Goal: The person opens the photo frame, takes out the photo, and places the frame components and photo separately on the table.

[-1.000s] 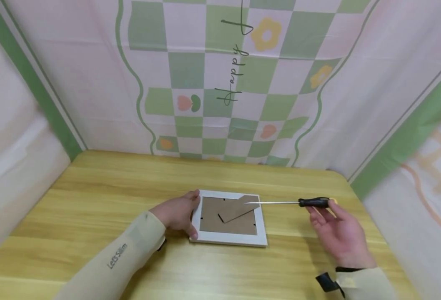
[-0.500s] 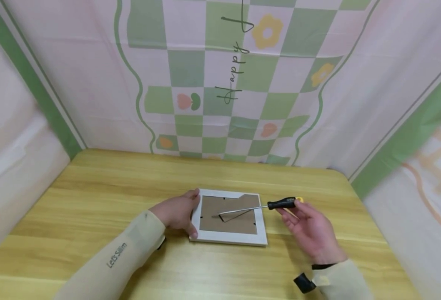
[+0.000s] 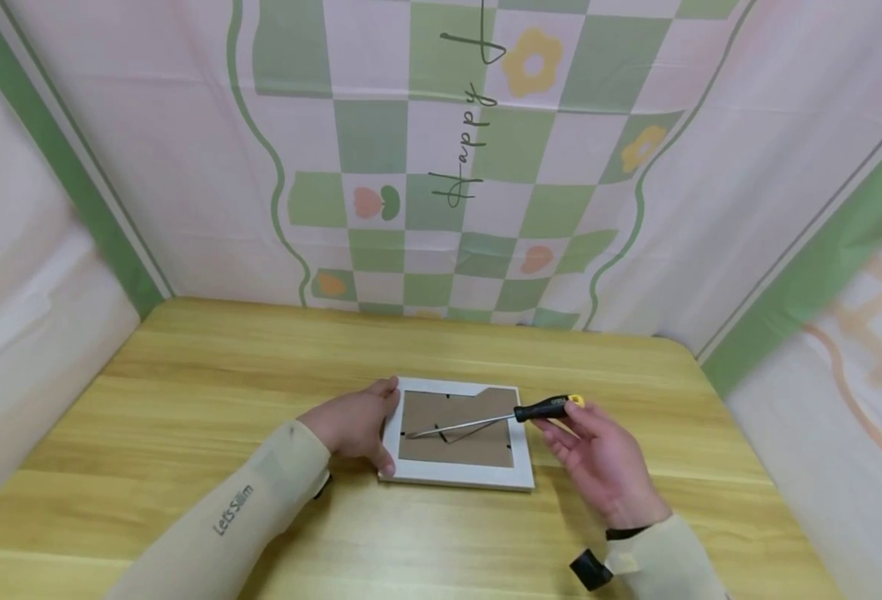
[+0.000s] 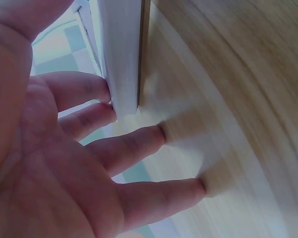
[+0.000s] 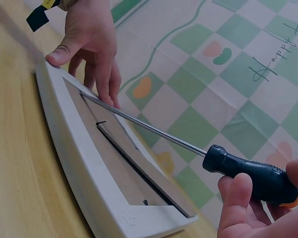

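A white picture frame [image 3: 463, 477] lies face down on the table, its brown backing board [image 3: 429, 408] showing. Small black tabs hold the board's edges, and a stand flap [image 5: 144, 168] is part of it. My left hand [image 3: 353, 423] holds the frame's left side, thumb at the near corner and fingers toward the far one. My right hand [image 3: 608, 462] grips a screwdriver [image 3: 542, 409] by its black and yellow handle, between thumb and fingers. The thin metal shaft [image 5: 159, 131] slants across the board. Its tip is right at the tab [image 5: 81, 93] on the left edge.
The wood-grain table [image 3: 208, 367] extends around the frame on all sides. Behind it hangs a checkered curtain [image 3: 441, 167] with green squares and flowers, and more fabric closes off both sides. A black strap end [image 3: 591, 570] dangles from the right wrist.
My right hand has moved left with the screwdriver, bringing its tip from the board's right part across to the left-edge tab. The left hand and frame have stayed put.
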The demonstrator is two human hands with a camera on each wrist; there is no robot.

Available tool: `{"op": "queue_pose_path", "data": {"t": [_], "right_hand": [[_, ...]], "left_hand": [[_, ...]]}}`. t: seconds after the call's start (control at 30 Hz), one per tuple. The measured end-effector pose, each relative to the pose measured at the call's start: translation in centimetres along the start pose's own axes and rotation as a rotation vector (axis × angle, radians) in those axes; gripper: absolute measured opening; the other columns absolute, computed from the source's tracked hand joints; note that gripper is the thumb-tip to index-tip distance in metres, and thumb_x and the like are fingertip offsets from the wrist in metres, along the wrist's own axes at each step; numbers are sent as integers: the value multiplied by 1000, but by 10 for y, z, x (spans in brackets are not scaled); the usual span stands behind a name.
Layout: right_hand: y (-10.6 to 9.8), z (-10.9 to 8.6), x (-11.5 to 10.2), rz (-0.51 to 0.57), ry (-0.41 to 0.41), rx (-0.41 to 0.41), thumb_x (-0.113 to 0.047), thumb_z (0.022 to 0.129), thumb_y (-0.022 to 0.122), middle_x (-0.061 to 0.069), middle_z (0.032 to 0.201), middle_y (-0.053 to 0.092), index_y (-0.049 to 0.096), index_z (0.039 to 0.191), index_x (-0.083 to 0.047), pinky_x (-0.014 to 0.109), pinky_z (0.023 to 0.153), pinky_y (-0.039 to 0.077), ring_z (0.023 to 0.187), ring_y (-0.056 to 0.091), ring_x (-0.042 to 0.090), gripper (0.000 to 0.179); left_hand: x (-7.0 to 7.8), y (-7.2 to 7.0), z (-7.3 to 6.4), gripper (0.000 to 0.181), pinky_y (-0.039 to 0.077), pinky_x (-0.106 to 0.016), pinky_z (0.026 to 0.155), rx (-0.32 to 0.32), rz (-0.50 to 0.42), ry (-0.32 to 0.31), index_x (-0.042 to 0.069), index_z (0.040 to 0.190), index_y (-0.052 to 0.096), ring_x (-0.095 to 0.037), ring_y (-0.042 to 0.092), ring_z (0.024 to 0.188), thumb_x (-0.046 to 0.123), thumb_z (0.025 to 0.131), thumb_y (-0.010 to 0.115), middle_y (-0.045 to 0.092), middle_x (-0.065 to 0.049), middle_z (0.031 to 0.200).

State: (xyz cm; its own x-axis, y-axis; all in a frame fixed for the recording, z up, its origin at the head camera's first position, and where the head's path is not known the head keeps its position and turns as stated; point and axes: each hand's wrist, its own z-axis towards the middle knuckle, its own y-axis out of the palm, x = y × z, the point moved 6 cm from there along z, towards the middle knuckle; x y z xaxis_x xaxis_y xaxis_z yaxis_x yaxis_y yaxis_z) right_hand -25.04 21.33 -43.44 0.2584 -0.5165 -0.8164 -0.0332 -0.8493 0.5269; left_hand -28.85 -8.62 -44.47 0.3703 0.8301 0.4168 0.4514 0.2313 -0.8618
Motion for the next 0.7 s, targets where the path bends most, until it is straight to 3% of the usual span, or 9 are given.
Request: {"op": "queue_pose_path", "data": {"t": [0.33,0.7], "right_hand": [[5,-2,-1,-41,-13,22,-12,105,52,9,119,59,48,103,-7,33,93,49,111,63,28,6],[3,-3,-4,-141,-34,-56,-12,104,53,12,116,65,52,101,-5,36,91,51,109,65,26,7]], "left_hand": [[1,-1,-2,110,30,-39,112,-14,-8,-2,-3,154,29,-29,31,142,38,72,90,13,-12,164],[2,-3,-3,110,29,-40,113,-6,-2,2,-4,153,29,-30,30,143,38,72,90,14,-14,164]]}}
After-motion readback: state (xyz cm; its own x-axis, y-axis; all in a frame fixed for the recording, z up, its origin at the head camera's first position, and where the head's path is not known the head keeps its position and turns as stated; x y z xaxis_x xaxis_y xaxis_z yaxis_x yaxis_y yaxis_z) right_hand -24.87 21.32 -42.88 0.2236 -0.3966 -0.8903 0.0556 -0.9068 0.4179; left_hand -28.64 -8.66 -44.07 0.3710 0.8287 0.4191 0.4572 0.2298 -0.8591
